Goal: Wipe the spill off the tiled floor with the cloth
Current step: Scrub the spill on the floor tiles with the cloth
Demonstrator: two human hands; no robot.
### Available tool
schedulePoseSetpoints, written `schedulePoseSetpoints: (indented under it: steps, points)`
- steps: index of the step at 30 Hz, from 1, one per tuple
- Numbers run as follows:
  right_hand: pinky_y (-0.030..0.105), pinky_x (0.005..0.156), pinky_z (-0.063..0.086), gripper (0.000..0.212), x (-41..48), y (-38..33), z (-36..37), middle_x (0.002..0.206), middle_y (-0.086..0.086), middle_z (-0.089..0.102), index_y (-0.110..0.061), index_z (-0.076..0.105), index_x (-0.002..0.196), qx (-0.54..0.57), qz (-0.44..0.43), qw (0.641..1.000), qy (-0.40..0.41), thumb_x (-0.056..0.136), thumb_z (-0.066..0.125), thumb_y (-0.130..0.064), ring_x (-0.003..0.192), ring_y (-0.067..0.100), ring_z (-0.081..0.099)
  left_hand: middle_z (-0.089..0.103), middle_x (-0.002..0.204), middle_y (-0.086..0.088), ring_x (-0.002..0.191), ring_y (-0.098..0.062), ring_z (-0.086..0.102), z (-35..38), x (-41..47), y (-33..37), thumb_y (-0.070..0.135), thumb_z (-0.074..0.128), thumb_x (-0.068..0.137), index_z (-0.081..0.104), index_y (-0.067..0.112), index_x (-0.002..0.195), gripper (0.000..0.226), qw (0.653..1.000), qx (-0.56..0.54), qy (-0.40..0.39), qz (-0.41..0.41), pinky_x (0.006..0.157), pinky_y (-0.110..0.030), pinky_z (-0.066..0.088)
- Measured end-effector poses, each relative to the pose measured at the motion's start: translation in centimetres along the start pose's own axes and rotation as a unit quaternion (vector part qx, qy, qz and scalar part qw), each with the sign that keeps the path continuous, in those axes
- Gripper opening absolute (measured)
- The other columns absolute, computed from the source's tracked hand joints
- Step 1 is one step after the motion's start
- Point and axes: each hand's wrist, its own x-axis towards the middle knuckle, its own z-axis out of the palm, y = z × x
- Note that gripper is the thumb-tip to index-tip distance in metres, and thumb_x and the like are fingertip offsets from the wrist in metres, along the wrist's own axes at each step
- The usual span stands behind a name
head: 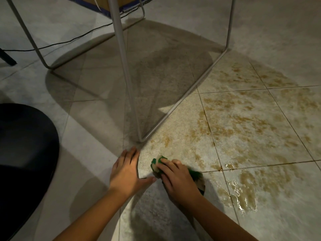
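Note:
A wide brownish wet spill (pixel 246 129) spreads over the pale tiled floor (pixel 90 164), from the centre out to the right edge, with glossy puddles near the lower right. My right hand (pixel 177 178) presses a green cloth (pixel 156 162) onto the floor at the spill's near left edge; its fingers lie over the cloth, and most of the cloth is hidden beneath the hand. Just left of it, my left hand (pixel 126 171) lies flat on a dry tile with fingers spread, holding nothing.
A white metal table frame (pixel 125 70) stands right beyond my hands, its corner foot touching the floor near my left fingertips. A dark round seat (pixel 24 146) fills the left side. A black cable (pixel 69 40) runs across the floor at the upper left.

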Motion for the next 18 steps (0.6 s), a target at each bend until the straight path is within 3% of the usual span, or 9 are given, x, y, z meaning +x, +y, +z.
schedulePoseSetpoints:
  steps: [3, 5, 8, 13, 16, 18]
  points:
    - [0.032, 0.066, 0.049, 0.038, 3.0, 0.8, 0.9, 0.111, -0.001, 0.063, -0.020, 0.061, 0.113, -0.001, 0.005, 1.000, 0.013, 0.075, 0.057, -0.015, 0.089, 0.020, 0.053, 0.009, 0.159, 0.005, 0.146, -0.020, 0.006, 0.0, -0.1, 0.0, 0.089, 0.018, 0.042, 0.012, 0.022, 0.151, 0.128, 1.000, -0.012, 0.001, -0.001, 0.116, -0.035, 0.015]
    - [0.032, 0.064, 0.047, 0.034, 4.6, 1.6, 1.0, 0.109, 0.002, 0.064, -0.019, 0.064, 0.110, -0.023, 0.033, 0.999, 0.028, 0.080, 0.049, -0.016, 0.087, 0.019, 0.046, 0.009, 0.159, 0.006, 0.146, -0.020, 0.005, -0.2, -0.1, -0.2, 0.089, 0.022, 0.047, 0.012, 0.023, 0.151, 0.124, 1.000, -0.016, -0.003, 0.007, 0.116, -0.035, 0.015]
    - [0.035, 0.070, 0.040, 0.037, 5.7, 2.8, 0.3, 0.112, 0.007, 0.063, -0.017, 0.065, 0.114, -0.008, 0.121, 0.992, 0.037, 0.086, 0.041, -0.021, 0.090, 0.027, 0.053, 0.007, 0.159, 0.007, 0.146, -0.018, 0.005, -0.7, 0.1, -1.0, 0.086, 0.036, 0.064, 0.010, 0.025, 0.151, 0.109, 0.999, -0.002, -0.023, 0.033, 0.116, -0.035, 0.014]
    - [0.037, 0.066, 0.048, 0.040, 3.3, 2.4, 0.7, 0.109, 0.008, 0.063, -0.019, 0.063, 0.115, -0.062, 0.145, 0.982, 0.104, 0.084, 0.039, -0.024, 0.084, 0.024, 0.055, 0.003, 0.159, 0.009, 0.146, -0.017, 0.003, -1.2, 0.7, -2.5, 0.091, 0.006, 0.045, 0.007, 0.025, 0.151, 0.125, 1.000, 0.028, 0.004, 0.011, 0.116, -0.032, 0.012]
    - [0.037, 0.067, 0.052, 0.039, 2.1, 0.6, 1.7, 0.112, 0.007, 0.062, -0.022, 0.060, 0.112, -0.084, 0.133, 0.984, 0.089, 0.080, 0.038, -0.028, 0.092, 0.024, 0.054, -0.002, 0.159, 0.010, 0.147, -0.018, 0.000, -1.2, 0.8, -2.8, 0.098, -0.014, 0.031, 0.005, 0.025, 0.151, 0.142, 0.999, 0.030, -0.013, 0.013, 0.117, -0.033, 0.011]
    - [0.033, 0.067, 0.053, 0.036, 2.1, -0.2, 2.4, 0.114, 0.003, 0.058, -0.031, 0.054, 0.110, -0.118, 0.080, 0.987, 0.073, 0.078, 0.039, -0.031, 0.096, 0.021, 0.045, 0.000, 0.159, 0.009, 0.147, -0.018, 0.002, -1.0, 1.0, -2.9, 0.097, -0.017, 0.030, 0.007, 0.025, 0.151, 0.143, 1.000, 0.021, -0.006, 0.010, 0.117, -0.033, 0.012]
